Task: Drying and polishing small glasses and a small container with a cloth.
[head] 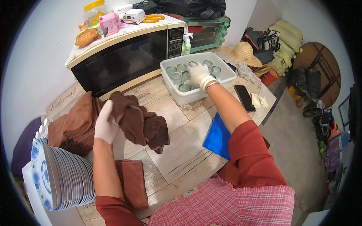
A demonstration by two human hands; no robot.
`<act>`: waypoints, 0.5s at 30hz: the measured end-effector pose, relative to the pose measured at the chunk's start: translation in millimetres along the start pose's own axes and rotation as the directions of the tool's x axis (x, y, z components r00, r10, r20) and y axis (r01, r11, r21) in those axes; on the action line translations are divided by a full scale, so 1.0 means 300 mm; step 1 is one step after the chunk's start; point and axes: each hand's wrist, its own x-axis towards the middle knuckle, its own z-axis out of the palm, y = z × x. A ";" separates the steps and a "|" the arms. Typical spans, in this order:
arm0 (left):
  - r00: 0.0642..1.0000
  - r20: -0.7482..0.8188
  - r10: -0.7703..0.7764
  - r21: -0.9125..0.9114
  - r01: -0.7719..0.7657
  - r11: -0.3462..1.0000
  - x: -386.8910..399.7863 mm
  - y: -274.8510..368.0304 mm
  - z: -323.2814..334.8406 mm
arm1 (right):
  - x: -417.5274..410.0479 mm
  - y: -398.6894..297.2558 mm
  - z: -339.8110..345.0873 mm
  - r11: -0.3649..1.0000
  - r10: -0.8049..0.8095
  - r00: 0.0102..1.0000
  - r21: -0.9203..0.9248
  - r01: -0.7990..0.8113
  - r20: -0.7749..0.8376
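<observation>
A crumpled brown cloth (138,121) hangs from my gloved left hand (106,124), above the wood-patterned tabletop (175,144). My right hand (199,74), also in a white glove, reaches into a white plastic tub (185,97). Several clear drinking glasses (176,77) stand inside it. The right fingers are over the glasses, and whether they grip one is hidden. Beside my left hand rises a stack of folded brown cloths (80,121). Another folded brown cloth (133,180) lies near the front edge, by my left forearm.
Many plates (68,178) with blue flowers stand stacked on edge at left. A microwave (121,56) and a green toaster oven (206,34) line the back, with a spray bottle (186,46) between. On the right lie a phone (244,98), a blue cloth (217,138) and a straw hat (243,53).
</observation>
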 end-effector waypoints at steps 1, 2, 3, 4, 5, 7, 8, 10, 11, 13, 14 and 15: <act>0.969 0.039 0.244 0.462 -0.234 0.856 0.001 -0.018 -0.013 | 0.002 0.003 0.000 1.000 -0.003 1.000 0.009 0.003 -0.002; 0.969 0.039 0.244 0.470 -0.233 0.851 -0.001 -0.023 -0.030 | 0.002 0.006 -0.001 0.998 0.006 1.000 0.070 -0.006 0.008; 1.000 -0.003 0.025 -0.055 -0.025 0.998 -0.001 0.022 -0.004 | 0.000 0.015 -0.001 0.991 0.018 1.000 0.132 -0.020 0.021; 0.980 0.074 -0.187 -0.560 0.196 0.805 0.000 0.049 0.021 | 0.000 0.032 -0.008 0.990 0.020 1.000 0.141 -0.022 0.019; 0.979 0.076 -0.188 -0.553 0.198 0.810 0.000 0.053 0.038 | 0.002 0.055 -0.020 0.983 0.040 0.999 0.180 -0.038 -0.008; 0.961 0.055 -0.270 -0.633 0.242 0.735 -0.025 0.070 0.057 | -0.022 0.057 -0.083 0.972 0.051 0.998 0.230 -0.042 -0.035; 0.969 0.056 -0.239 -0.637 0.219 0.739 -0.035 0.079 0.070 | -0.041 0.059 -0.131 0.928 0.096 0.989 0.371 -0.048 -0.112; 0.971 0.090 -0.222 -0.655 0.226 0.721 -0.038 0.112 0.105 | -0.088 0.051 -0.225 0.861 0.156 0.971 0.507 -0.042 -0.184; 0.971 0.125 -0.204 -0.678 0.234 0.697 -0.040 0.126 0.124 | -0.118 0.035 -0.256 0.738 0.134 0.948 0.668 0.099 -0.289; 0.975 0.069 -0.209 -0.640 0.204 0.741 -0.044 0.134 0.166 | -0.176 -0.014 -0.283 0.574 0.145 0.907 0.780 0.248 -0.395; 0.971 0.174 -0.164 -0.701 0.239 0.671 -0.049 0.126 0.175 | -0.205 -0.063 -0.287 0.194 0.110 0.944 0.938 0.286 -0.310; 0.957 0.268 -0.112 -0.750 0.280 0.599 -0.061 0.113 0.176 | -0.233 -0.118 -0.281 -0.222 0.035 0.969 0.943 0.246 -0.245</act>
